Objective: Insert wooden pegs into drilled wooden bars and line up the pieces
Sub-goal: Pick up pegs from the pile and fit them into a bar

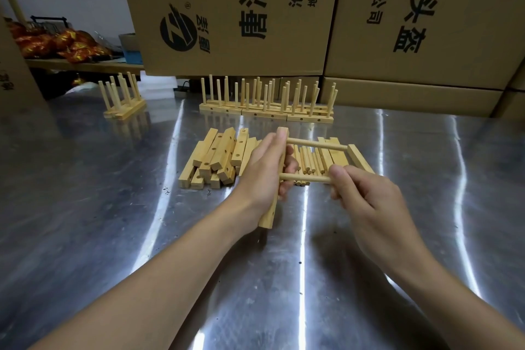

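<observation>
My left hand (262, 170) grips a drilled wooden bar (270, 214) held upright above the metal table. Two wooden pegs stick out of the bar to the right: an upper peg (316, 144) and a lower peg (304, 178). My right hand (366, 199) pinches the free end of the lower peg. Behind my hands lie a pile of loose drilled bars (216, 158) and a bunch of loose pegs (308, 160). A row of finished bars with upright pegs (267, 106) stands at the back.
A smaller group of finished pieces (123, 99) stands at the back left. Large cardboard boxes (235, 14) wall off the rear of the shiny metal table (99, 207). A shelf with orange packets (56, 44) is at the far left.
</observation>
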